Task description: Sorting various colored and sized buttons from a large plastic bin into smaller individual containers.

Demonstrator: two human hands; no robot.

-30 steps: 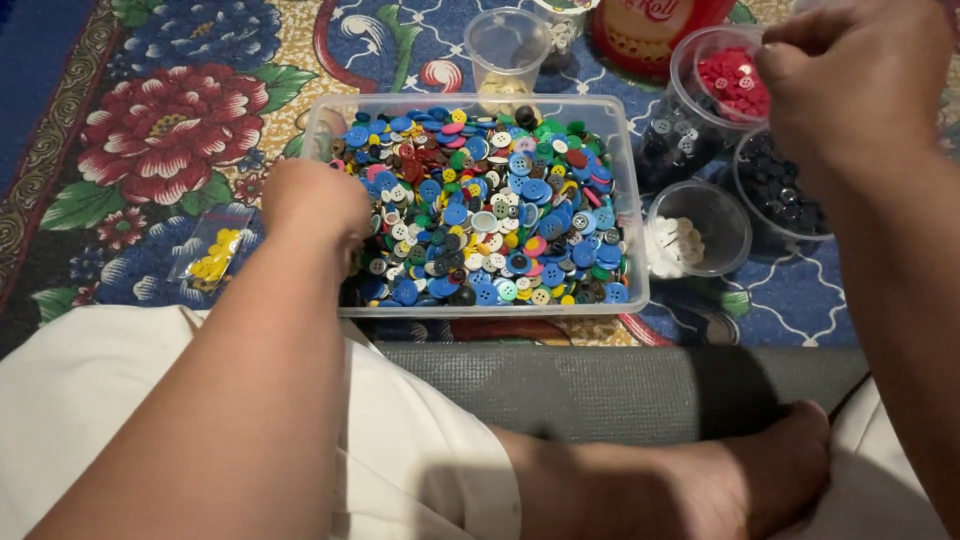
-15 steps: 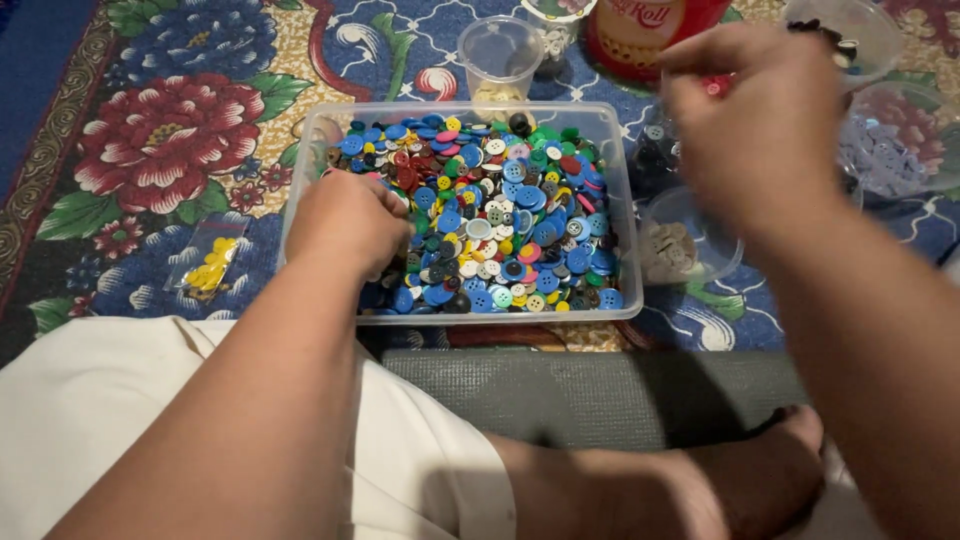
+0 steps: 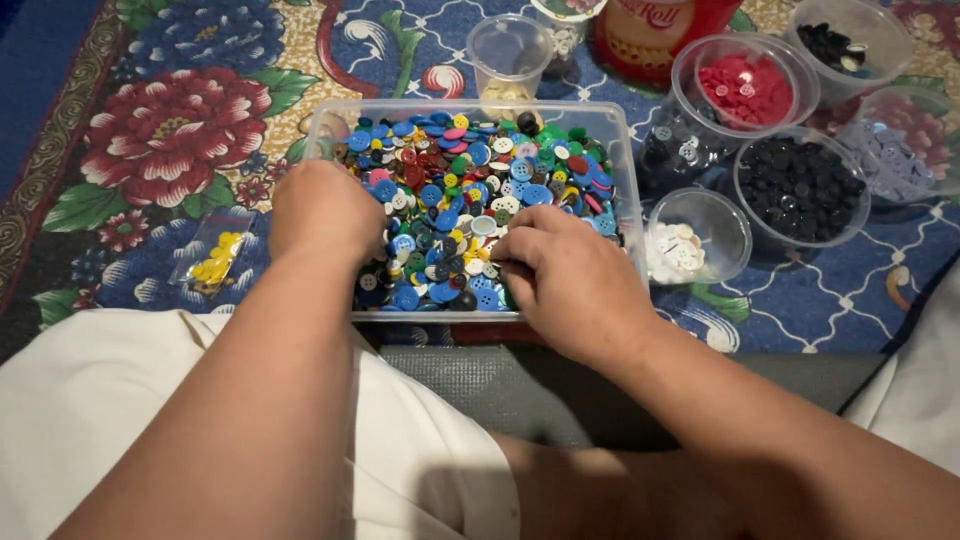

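A clear plastic box (image 3: 630,180) full of mixed coloured buttons (image 3: 480,170) sits on a flowered carpet in front of me. My left hand (image 3: 322,212) rests knuckles-up on the buttons at the box's left side, its fingers curled under and hidden. My right hand (image 3: 572,278) lies over the near right part of the box, with its fingertips bent down into the buttons near the middle. Whether either hand holds a button is hidden.
Right of the box stand round clear cups: white buttons (image 3: 690,245), black buttons (image 3: 800,185), red buttons (image 3: 745,85), dark grey ones (image 3: 675,145), more at the far right (image 3: 900,150). An empty cup (image 3: 508,50) stands behind. A small bag of yellow buttons (image 3: 215,260) lies left.
My right hand has come down from the cups at the upper right into the box. My left hand has stayed on the buttons at the left.
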